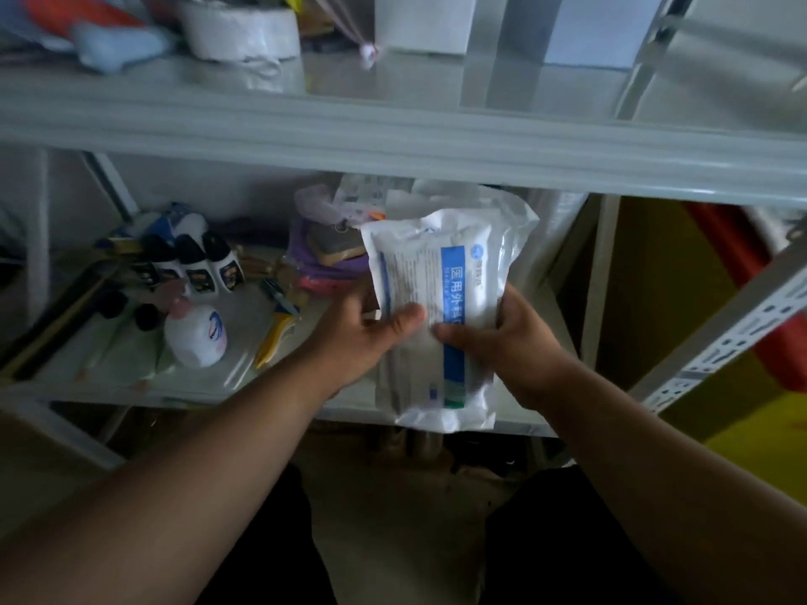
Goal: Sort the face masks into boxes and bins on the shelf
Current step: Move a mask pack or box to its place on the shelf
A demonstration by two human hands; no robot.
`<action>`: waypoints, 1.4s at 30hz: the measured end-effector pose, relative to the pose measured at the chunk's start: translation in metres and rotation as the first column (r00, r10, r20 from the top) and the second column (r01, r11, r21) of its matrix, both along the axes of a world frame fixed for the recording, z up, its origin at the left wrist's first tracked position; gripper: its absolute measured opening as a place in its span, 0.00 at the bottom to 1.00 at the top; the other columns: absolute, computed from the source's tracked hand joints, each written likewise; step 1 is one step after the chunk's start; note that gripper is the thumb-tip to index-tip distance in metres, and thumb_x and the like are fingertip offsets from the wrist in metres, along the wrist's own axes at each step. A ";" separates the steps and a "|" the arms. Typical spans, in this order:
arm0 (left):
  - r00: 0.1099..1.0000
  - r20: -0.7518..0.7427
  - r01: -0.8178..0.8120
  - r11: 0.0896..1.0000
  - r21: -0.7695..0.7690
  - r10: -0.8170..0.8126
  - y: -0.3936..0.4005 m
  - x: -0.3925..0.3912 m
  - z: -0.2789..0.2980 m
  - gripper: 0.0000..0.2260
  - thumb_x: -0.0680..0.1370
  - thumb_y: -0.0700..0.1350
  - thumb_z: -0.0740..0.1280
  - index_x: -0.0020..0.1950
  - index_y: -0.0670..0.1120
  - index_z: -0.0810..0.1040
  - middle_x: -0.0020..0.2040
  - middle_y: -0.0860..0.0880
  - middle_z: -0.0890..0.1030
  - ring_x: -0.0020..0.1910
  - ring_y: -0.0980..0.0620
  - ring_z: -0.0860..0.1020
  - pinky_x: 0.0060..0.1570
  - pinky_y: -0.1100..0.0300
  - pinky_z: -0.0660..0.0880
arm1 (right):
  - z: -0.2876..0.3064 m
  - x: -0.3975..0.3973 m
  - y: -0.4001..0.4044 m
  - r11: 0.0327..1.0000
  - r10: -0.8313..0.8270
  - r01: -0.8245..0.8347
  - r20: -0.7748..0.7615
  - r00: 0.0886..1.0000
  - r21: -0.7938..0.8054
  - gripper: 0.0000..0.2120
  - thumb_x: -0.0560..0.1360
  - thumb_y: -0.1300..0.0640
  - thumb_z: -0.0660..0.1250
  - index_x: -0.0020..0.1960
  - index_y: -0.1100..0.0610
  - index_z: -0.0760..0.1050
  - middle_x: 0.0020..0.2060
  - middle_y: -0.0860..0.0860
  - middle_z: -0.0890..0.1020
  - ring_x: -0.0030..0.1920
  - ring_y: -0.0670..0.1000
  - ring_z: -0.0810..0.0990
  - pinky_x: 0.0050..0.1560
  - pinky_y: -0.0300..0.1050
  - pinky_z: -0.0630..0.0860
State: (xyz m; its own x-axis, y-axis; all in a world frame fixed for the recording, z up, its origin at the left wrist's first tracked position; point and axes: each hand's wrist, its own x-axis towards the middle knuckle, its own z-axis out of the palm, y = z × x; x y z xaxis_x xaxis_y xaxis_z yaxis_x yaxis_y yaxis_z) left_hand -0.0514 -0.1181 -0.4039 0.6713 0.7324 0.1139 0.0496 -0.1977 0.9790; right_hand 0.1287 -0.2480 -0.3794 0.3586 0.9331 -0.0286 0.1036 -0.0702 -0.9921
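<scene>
both forearms reach to the shelf (393, 141). left hand (358, 338) and right hand (511, 338) each pinch a stack of mask packs (436, 299), thumbs on top, at the shelf's front edge. light, floppy, slick plastic; best gripped mid-stack on both sides.

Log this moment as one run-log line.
left hand: holds mask packs | right hand: holds mask packs | packs: held upright above lower shelf edge | sorted: not yet
</scene>
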 end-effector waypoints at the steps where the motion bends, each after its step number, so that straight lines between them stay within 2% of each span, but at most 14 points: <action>1: 1.000 0.004 0.019 1.000 0.006 -0.019 -0.012 -0.003 0.008 0.16 0.81 0.58 0.71 0.67 0.56 0.81 0.62 0.55 0.87 0.63 0.54 0.84 0.62 0.52 0.82 | 0.004 -0.008 -0.008 0.999 0.054 -0.054 -0.009 0.999 -0.005 0.22 0.75 0.64 0.79 0.67 0.58 0.78 0.58 0.58 0.88 0.58 0.59 0.89 0.61 0.65 0.85; 4: 0.998 0.051 0.045 0.999 0.007 -0.046 -0.046 -0.006 0.030 0.12 0.83 0.58 0.66 0.65 0.61 0.80 0.62 0.58 0.86 0.62 0.59 0.84 0.61 0.57 0.81 | 0.016 -0.029 -0.028 0.985 0.173 -0.173 0.002 0.985 0.005 0.19 0.78 0.61 0.76 0.68 0.56 0.80 0.60 0.58 0.88 0.61 0.59 0.88 0.64 0.64 0.83; 6: 0.995 0.082 0.051 0.999 0.012 -0.052 -0.063 -0.009 0.048 0.12 0.82 0.57 0.64 0.64 0.60 0.79 0.59 0.61 0.86 0.60 0.62 0.84 0.57 0.64 0.80 | 0.028 -0.037 -0.041 0.984 0.173 -0.175 0.038 0.984 0.033 0.18 0.78 0.60 0.76 0.67 0.56 0.79 0.59 0.57 0.88 0.61 0.58 0.88 0.63 0.63 0.84; 10: 0.985 0.095 0.136 0.984 0.111 -0.147 -0.079 -0.017 0.086 0.21 0.80 0.56 0.65 0.71 0.50 0.77 0.60 0.59 0.86 0.60 0.61 0.84 0.56 0.66 0.80 | 0.062 -0.036 -0.063 0.985 0.086 -0.097 0.078 0.993 0.143 0.19 0.77 0.61 0.77 0.67 0.57 0.79 0.58 0.57 0.88 0.59 0.58 0.89 0.61 0.63 0.85; 13: 0.978 0.145 0.127 0.978 0.165 -0.152 -0.084 -0.016 0.114 0.29 0.76 0.53 0.79 0.74 0.48 0.73 0.62 0.56 0.86 0.63 0.58 0.83 0.59 0.62 0.81 | 0.095 -0.033 -0.071 0.960 0.047 -0.085 0.146 0.988 0.266 0.19 0.75 0.60 0.76 0.65 0.58 0.80 0.58 0.56 0.88 0.59 0.57 0.89 0.58 0.58 0.86; 16: 0.969 0.183 0.124 0.967 0.224 -0.167 -0.081 -0.008 0.148 0.33 0.72 0.48 0.82 0.73 0.49 0.72 0.63 0.51 0.85 0.64 0.53 0.84 0.60 0.54 0.83 | 0.131 -0.027 -0.073 0.922 0.006 -0.073 0.176 0.984 0.380 0.20 0.75 0.58 0.77 0.65 0.61 0.80 0.58 0.57 0.88 0.60 0.58 0.88 0.59 0.58 0.86; 19: 0.957 0.188 0.166 0.948 0.274 -0.221 -0.072 0.004 0.186 0.33 0.73 0.41 0.82 0.74 0.49 0.71 0.66 0.48 0.84 0.65 0.48 0.84 0.59 0.44 0.84 | 0.175 -0.017 -0.070 0.885 -0.040 -0.022 0.121 0.992 0.465 0.20 0.76 0.61 0.75 0.67 0.63 0.79 0.59 0.57 0.88 0.59 0.59 0.89 0.57 0.56 0.86; 23: 0.953 0.201 0.141 0.916 0.375 -0.229 -0.061 0.027 0.243 0.31 0.74 0.39 0.81 0.72 0.55 0.72 0.64 0.55 0.85 0.62 0.54 0.85 0.56 0.49 0.85 | 0.238 0.002 -0.059 0.842 -0.135 0.015 0.183 0.974 0.539 0.19 0.76 0.60 0.76 0.65 0.62 0.80 0.57 0.56 0.89 0.57 0.57 0.90 0.54 0.54 0.87; 27: 0.933 0.323 0.010 0.904 0.426 -0.162 -0.041 0.063 0.294 0.31 0.72 0.38 0.82 0.71 0.52 0.73 0.61 0.55 0.86 0.59 0.56 0.86 0.55 0.53 0.85 | 0.292 0.023 -0.041 0.784 -0.223 0.073 0.169 0.960 0.616 0.22 0.73 0.61 0.79 0.66 0.61 0.78 0.56 0.55 0.89 0.56 0.57 0.90 0.52 0.56 0.88; 32: 0.917 0.363 0.013 0.920 0.392 -0.168 -0.014 0.117 0.305 0.29 0.73 0.42 0.83 0.69 0.54 0.73 0.61 0.55 0.86 0.58 0.55 0.86 0.56 0.49 0.85 | 0.311 0.061 -0.017 0.778 -0.277 0.138 0.138 0.951 0.613 0.25 0.74 0.60 0.81 0.68 0.59 0.77 0.58 0.57 0.89 0.57 0.59 0.90 0.55 0.62 0.87; 35: 0.943 0.268 0.098 0.933 0.346 -0.198 0.003 0.141 0.275 0.32 0.72 0.44 0.84 0.71 0.56 0.73 0.64 0.52 0.85 0.62 0.50 0.85 0.59 0.44 0.84 | 0.286 0.085 -0.009 0.829 -0.287 0.179 0.128 0.949 0.530 0.28 0.74 0.59 0.81 0.71 0.57 0.74 0.59 0.57 0.88 0.57 0.59 0.89 0.56 0.63 0.87; 37: 0.955 0.173 0.174 0.929 0.327 -0.240 0.010 0.149 0.253 0.33 0.73 0.46 0.83 0.74 0.56 0.72 0.65 0.54 0.85 0.65 0.51 0.84 0.63 0.48 0.82 | 0.257 0.096 -0.008 0.892 -0.281 0.185 0.184 0.942 0.412 0.28 0.75 0.59 0.80 0.72 0.53 0.73 0.60 0.55 0.87 0.58 0.55 0.89 0.55 0.59 0.87; 39: 0.966 0.091 0.200 0.923 0.329 -0.242 0.016 0.151 0.245 0.35 0.72 0.55 0.83 0.75 0.58 0.71 0.65 0.59 0.85 0.65 0.57 0.83 0.65 0.55 0.80 | 0.235 0.105 -0.007 0.927 -0.283 0.200 0.241 0.928 0.317 0.29 0.75 0.57 0.81 0.71 0.50 0.73 0.61 0.53 0.86 0.58 0.52 0.88 0.54 0.52 0.88; 42: 0.969 0.027 0.228 0.927 0.299 -0.247 0.023 0.156 0.247 0.44 0.65 0.67 0.82 0.78 0.61 0.68 0.67 0.61 0.83 0.68 0.58 0.80 0.70 0.49 0.77 | 0.230 0.114 -0.006 0.937 -0.276 0.200 0.255 0.927 0.288 0.26 0.77 0.57 0.79 0.71 0.50 0.73 0.59 0.50 0.87 0.56 0.47 0.88 0.49 0.43 0.87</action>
State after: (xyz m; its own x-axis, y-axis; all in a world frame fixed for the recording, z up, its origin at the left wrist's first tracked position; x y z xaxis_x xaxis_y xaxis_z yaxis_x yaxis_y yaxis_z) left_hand 0.1051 -0.0956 -0.1572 0.8057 0.4807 0.3461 -0.0941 -0.4730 0.8760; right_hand 0.2427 -0.2540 -0.1490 0.5281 0.7809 0.3336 0.3977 0.1196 -0.9097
